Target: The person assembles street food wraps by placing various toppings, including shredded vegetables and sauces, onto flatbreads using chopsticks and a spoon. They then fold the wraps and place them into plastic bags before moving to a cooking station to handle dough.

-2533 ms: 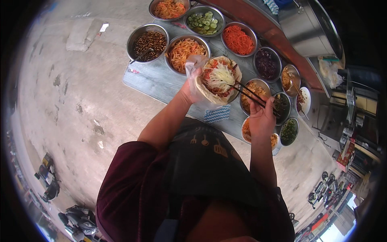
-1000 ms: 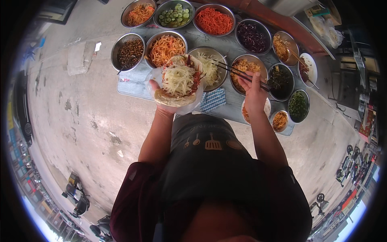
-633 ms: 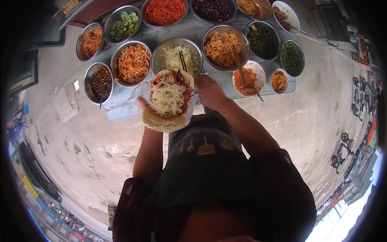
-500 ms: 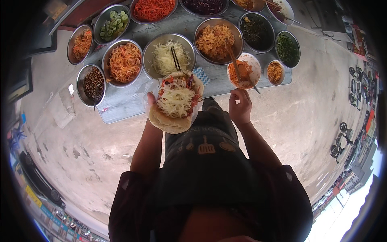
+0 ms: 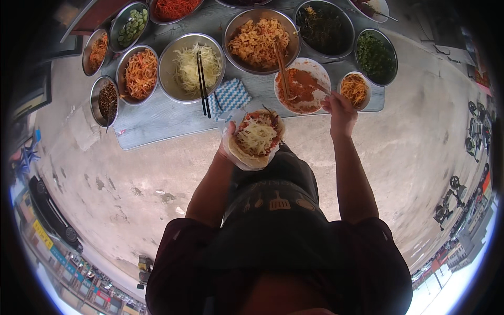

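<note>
My left hand (image 5: pixel 227 140) is closed around a stuffed flatbread (image 5: pixel 255 137) in a clear plastic bag, held just off the table's near edge. Pale shredded vegetable and reddish filling show on top of it. At the right, my right hand (image 5: pixel 342 111) pinches the end of a spoon's handle (image 5: pixel 323 89). The spoon's bowl is hard to make out in the red-orange seasoning (image 5: pixel 303 85), which lies in a white bowl (image 5: pixel 281 97). Wooden chopsticks (image 5: pixel 281 65) reach from the bowl of yellow-orange crispy pieces (image 5: pixel 261 41) across to the white bowl.
A steel bowl of pale shreds (image 5: pixel 195 67) carries dark chopsticks (image 5: pixel 203 86), next to a folded blue-and-white cloth (image 5: pixel 230 98). Chopped greens (image 5: pixel 375 59) and orange shreds (image 5: pixel 355 90) stand in bowls at the right. Several more filled bowls crowd the grey table (image 5: pixel 157 125).
My right hand has moved right and forward and taken hold of the spoon's handle. The flatbread in my left hand has shifted right, away from the bowl of pale shreds. The view has shifted too.
</note>
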`<state>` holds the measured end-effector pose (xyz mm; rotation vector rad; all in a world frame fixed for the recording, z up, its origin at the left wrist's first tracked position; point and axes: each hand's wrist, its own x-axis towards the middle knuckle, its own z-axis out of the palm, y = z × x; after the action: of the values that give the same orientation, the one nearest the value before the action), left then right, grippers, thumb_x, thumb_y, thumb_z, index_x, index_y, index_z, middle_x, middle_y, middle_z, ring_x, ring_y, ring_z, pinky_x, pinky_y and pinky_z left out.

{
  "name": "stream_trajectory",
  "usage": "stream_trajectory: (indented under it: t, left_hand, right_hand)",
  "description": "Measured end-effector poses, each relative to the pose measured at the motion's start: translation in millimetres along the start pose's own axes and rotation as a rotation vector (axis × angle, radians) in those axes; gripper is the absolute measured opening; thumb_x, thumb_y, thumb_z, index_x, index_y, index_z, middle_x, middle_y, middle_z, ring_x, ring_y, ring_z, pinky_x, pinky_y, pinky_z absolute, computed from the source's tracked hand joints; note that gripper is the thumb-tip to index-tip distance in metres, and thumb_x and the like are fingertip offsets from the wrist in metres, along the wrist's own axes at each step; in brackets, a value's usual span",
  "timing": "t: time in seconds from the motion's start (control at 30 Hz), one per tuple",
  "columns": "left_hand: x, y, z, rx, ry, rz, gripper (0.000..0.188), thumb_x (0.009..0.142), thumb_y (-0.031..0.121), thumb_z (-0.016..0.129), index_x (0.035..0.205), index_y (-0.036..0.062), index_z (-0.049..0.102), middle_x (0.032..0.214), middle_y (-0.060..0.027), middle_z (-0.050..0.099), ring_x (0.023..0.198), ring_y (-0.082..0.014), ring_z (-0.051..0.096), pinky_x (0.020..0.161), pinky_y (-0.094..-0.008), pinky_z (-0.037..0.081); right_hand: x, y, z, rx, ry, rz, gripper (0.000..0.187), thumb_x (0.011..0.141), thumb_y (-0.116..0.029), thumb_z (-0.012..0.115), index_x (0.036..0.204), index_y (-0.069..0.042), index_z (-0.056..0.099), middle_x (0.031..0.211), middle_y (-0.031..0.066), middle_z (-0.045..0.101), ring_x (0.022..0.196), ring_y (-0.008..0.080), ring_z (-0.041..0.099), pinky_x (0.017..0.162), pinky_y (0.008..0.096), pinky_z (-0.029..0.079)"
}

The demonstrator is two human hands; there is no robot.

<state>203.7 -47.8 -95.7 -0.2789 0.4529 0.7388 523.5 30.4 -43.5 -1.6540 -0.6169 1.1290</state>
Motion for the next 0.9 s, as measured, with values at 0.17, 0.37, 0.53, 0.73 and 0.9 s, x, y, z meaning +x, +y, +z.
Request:
stream_trajectory:
  t: [0.17,0.37,0.53,0.73,0.9]
  left_hand:
    - [14.5,-25.4,2.1,-0.026,-0.015,0.048,0.098,0.072,0.07,0.067,0.142,0.0069,0.04,0.139,-0.0187,0.048,0.123,-0.0382,0.05,0.102,-0.0532,0.042]
    - [22.7,-27.3,1.9,-0.043,0.037,0.059,0.1,0.071,0.07,0.069,0.141,0.0052,0.04,0.138,-0.0191,0.049,0.121,-0.038,0.052,0.1,-0.0529,0.045]
    - [23.1,-25.7,3.8,0.02,0.031,0.095,0.1,0.071,0.07,0.068,0.142,0.0051,0.04,0.137,-0.0191,0.05,0.121,-0.038,0.051,0.101,-0.0534,0.044]
    - [16.8,-27.9,-10.3,-0.018,0.011,0.069,0.099,0.072,0.069,0.068,0.142,0.0052,0.04,0.137,-0.0195,0.05,0.122,-0.0381,0.051,0.102,-0.0539,0.042]
    - [9.9,-27.6,-15.0,-0.008,-0.029,0.04,0.1,0.072,0.068,0.069,0.143,0.0052,0.038,0.137,-0.0196,0.05,0.121,-0.0385,0.052,0.101,-0.0529,0.044]
  right_hand:
    - [-23.6,-18.9,-28.2,-0.316,-0.15,-0.319,0.019,0.095,-0.007,0.059,0.109,0.004,0.066,0.089,0.0095,0.069,0.078,0.0149,0.069,0.071,0.0266,0.057]
    - [-4.2,3.9,-35.8,-0.476,0.033,-0.447,0.018,0.09,-0.006,0.063,0.107,0.0,0.067,0.095,0.0106,0.067,0.081,0.022,0.069,0.072,0.0313,0.057]
    - [-10.2,-4.5,-4.0,-0.883,-0.299,-0.971,0.026,0.082,-0.003,0.067,0.108,-0.006,0.066,0.102,0.0116,0.063,0.091,0.0323,0.064,0.076,0.0371,0.054]
    - [7.7,15.3,48.6,-1.266,-0.58,-0.659,0.027,0.076,-0.002,0.064,0.101,-0.01,0.065,0.104,0.0119,0.059,0.089,0.035,0.064,0.075,0.0456,0.053]
    - [9.4,2.0,48.1,-1.221,-0.566,-0.621,0.017,0.078,-0.007,0.066,0.095,-0.007,0.062,0.104,0.0146,0.06,0.084,0.0358,0.064,0.076,0.0458,0.052]
